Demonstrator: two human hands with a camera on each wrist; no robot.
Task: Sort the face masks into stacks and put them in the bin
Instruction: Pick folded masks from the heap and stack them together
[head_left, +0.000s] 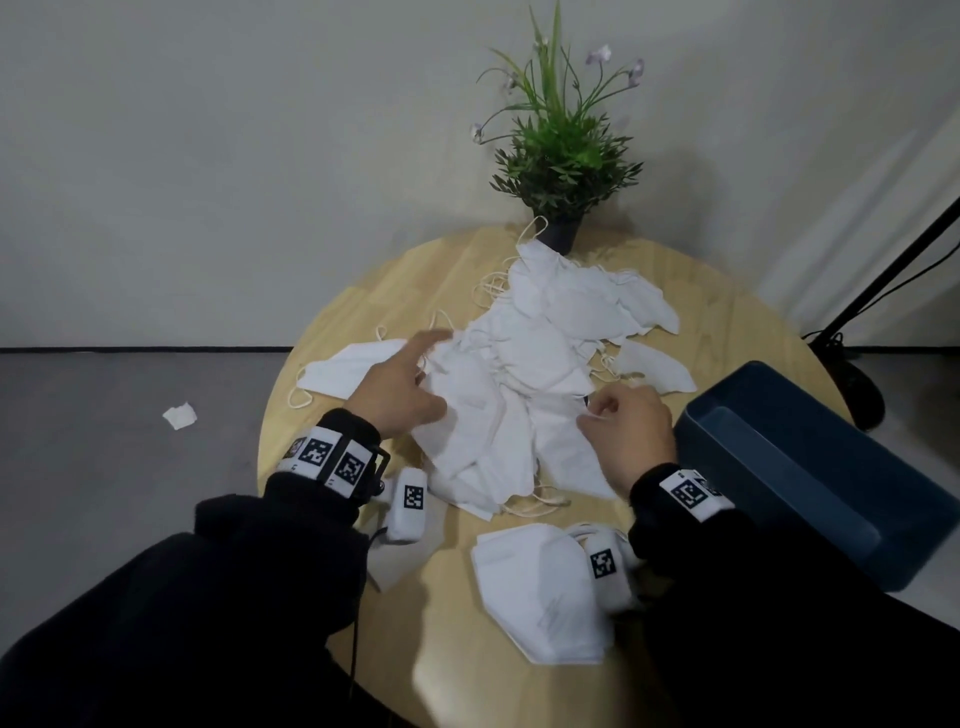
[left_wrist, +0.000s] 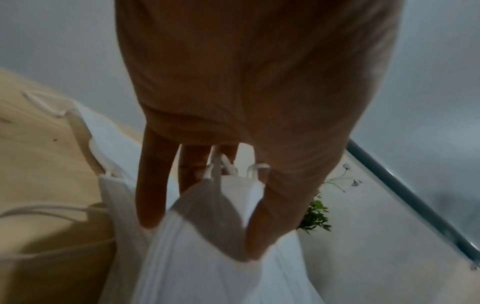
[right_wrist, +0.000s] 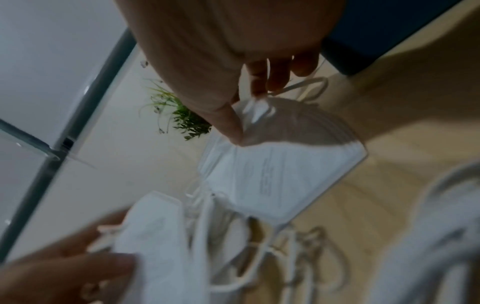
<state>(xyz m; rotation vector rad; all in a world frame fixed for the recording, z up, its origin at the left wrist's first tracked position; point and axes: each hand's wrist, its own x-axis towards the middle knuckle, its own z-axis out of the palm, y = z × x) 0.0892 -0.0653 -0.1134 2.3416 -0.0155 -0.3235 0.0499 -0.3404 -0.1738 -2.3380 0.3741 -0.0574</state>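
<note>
A loose pile of white face masks covers the middle of the round wooden table. My left hand is at the pile's left edge and pinches one mask between thumb and fingers, with the index finger stretched out. My right hand is at the pile's right edge and pinches the corner of another mask by its ear loop. A neat stack of masks lies near the front edge, between my arms. The dark blue bin stands at the right with nothing visible in it.
A potted plant stands at the table's far edge, touching the pile. One mask lies apart at the left. A white scrap is on the floor at left. A black stand leans at right behind the bin.
</note>
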